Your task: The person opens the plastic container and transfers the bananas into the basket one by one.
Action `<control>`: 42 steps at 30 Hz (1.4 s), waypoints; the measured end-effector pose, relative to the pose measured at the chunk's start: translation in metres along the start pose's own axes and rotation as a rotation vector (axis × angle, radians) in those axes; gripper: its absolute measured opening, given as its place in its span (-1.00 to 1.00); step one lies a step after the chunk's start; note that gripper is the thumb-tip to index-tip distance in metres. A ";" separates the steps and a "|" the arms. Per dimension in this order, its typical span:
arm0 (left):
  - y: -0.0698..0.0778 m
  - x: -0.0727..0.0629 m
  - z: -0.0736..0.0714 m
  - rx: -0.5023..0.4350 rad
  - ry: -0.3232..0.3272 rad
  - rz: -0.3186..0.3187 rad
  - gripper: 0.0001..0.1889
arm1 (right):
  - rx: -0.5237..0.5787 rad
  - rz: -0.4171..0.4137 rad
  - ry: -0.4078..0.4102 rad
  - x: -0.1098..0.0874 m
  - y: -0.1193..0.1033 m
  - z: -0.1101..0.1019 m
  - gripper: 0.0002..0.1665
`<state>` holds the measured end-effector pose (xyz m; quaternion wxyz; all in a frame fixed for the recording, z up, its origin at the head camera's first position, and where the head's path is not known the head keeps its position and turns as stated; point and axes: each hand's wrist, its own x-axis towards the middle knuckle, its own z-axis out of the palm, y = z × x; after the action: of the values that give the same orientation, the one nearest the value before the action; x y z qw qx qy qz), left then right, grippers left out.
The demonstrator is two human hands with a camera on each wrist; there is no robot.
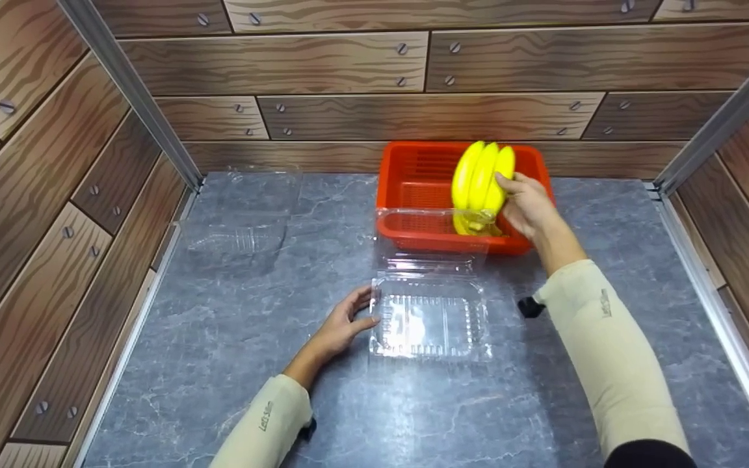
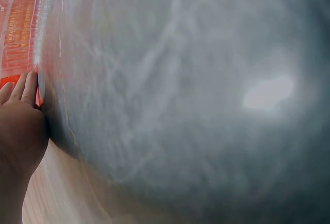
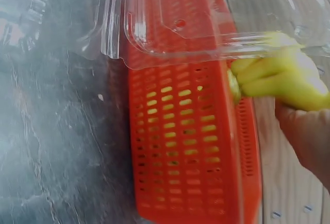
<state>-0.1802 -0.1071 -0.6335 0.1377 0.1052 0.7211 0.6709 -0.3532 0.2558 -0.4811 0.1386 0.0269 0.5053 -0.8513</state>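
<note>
My right hand (image 1: 527, 205) grips a bunch of yellow bananas (image 1: 478, 175), its thumb over their side, above the red basket (image 1: 407, 244). More yellow shows low in that basket and through its slots in the right wrist view. Before it stands a clear plastic clamshell box (image 1: 430, 325), opened out, its raised lid (image 1: 430, 250) overlapping the basket's front and the lower end of the bananas. At the box's left rim is my left hand (image 1: 342, 325), fingers extended and fingertips right at the edge; in the left wrist view the hand (image 2: 20, 116) shows straight fingers.
Another opened clear plastic box (image 1: 238, 237) sits at the back left of the grey marbled tabletop (image 1: 231, 351). Wood-patterned panels (image 1: 335, 65) wall in the back and both sides, with metal rails (image 1: 725, 318) along the side edges.
</note>
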 end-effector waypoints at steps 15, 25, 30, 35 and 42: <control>0.001 0.001 0.000 -0.005 0.009 -0.010 -0.27 | -0.164 0.270 0.009 0.035 0.022 0.011 -0.69; 0.000 0.001 0.002 -0.007 -0.005 0.006 -0.26 | -0.333 0.300 0.004 0.034 0.031 0.003 -0.25; 0.003 0.001 0.001 -0.002 -0.003 0.008 -0.27 | -0.311 0.266 0.000 0.031 0.034 0.000 -0.11; 0.002 0.001 -0.001 -0.003 0.008 0.000 -0.27 | -0.311 0.236 0.001 0.033 0.037 0.000 -0.15; 0.000 0.001 -0.002 -0.011 0.004 -0.007 -0.27 | -0.406 0.241 0.017 0.035 0.036 0.002 -0.23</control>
<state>-0.1814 -0.1085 -0.6333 0.1389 0.1005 0.7182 0.6744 -0.3770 0.2308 -0.5175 0.2374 0.0655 0.6603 -0.7095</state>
